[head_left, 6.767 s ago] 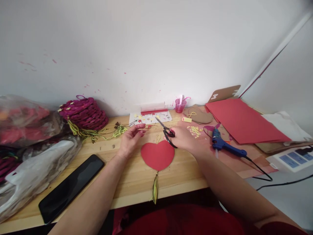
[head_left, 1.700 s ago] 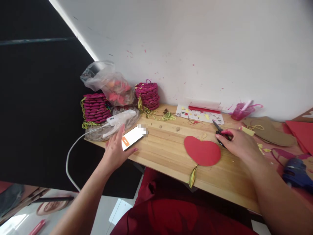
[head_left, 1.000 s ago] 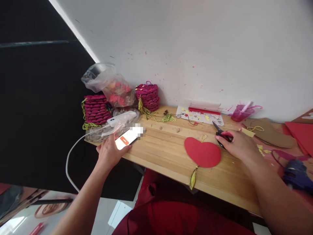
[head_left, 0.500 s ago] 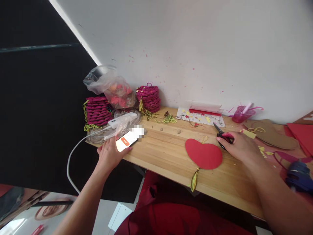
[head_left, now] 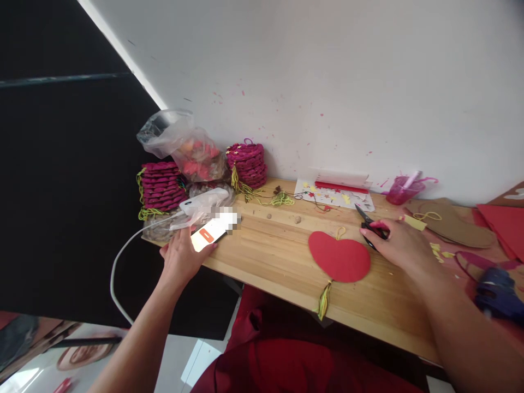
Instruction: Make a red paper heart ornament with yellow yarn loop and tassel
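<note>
My left hand (head_left: 183, 255) grips the lower end of a phone (head_left: 215, 231), thumb on one edge and fingers on the other, by the table's left front edge. The phone's screen is lit, with an orange button on it. My right hand (head_left: 395, 240) is closed on the black handles of a pair of scissors (head_left: 365, 217), whose blades point away toward the wall. A red paper heart (head_left: 339, 257) lies flat on the wooden table (head_left: 266, 256) between my hands. It has a yellow loop at the top and a yellow-green yarn tassel (head_left: 324, 301) at its tip.
Magenta woven baskets (head_left: 248, 164) and a plastic bag (head_left: 196, 150) stand at the back left. A white cable (head_left: 117, 278) hangs off the left side. Star stickers (head_left: 333, 194), a pink cup (head_left: 403, 189), brown cardboard (head_left: 458, 224) and a blue glue gun (head_left: 499, 292) lie toward the right.
The view has shifted very slightly. Both hands keep the phone and the scissors in about the same places; the heart has not moved.
</note>
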Tool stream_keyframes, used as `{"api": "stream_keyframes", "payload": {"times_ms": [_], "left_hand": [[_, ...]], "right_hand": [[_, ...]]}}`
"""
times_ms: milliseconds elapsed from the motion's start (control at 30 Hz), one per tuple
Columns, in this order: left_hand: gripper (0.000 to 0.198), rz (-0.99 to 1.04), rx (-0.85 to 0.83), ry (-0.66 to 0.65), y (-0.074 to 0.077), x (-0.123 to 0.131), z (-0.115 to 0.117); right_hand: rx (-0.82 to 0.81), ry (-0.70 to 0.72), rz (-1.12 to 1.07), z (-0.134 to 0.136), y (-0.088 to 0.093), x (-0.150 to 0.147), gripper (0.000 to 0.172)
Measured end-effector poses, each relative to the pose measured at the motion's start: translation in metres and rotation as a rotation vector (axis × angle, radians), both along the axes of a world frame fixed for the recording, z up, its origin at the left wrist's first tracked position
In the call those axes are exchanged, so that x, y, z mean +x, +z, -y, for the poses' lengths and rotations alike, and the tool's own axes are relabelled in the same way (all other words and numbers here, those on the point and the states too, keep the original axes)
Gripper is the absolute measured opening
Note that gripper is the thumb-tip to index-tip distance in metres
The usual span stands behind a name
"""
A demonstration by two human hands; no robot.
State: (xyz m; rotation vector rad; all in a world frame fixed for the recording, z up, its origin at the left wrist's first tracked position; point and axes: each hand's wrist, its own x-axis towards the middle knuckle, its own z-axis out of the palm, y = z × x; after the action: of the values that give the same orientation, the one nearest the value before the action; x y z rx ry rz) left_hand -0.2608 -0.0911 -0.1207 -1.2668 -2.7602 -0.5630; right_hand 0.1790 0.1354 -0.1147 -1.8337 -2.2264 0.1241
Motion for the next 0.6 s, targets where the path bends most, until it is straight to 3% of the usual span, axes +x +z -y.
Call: {"api": "stream_keyframes", "payload": {"times_ms": [367, 600], "left_hand": [[0.065, -0.065, 0.060, -0.029, 0.005, 0.002, 0.005], [0.057, -0.093, 0.139, -0.058, 0.006, 0.014, 0.002]], "right_hand": [[0.016, -0.001, 0.003, -0.005, -0.007, 0.002, 0.047], [0.045, 0.012, -0.007, -0.006, -0.010, 0.005, 0.046]]}}
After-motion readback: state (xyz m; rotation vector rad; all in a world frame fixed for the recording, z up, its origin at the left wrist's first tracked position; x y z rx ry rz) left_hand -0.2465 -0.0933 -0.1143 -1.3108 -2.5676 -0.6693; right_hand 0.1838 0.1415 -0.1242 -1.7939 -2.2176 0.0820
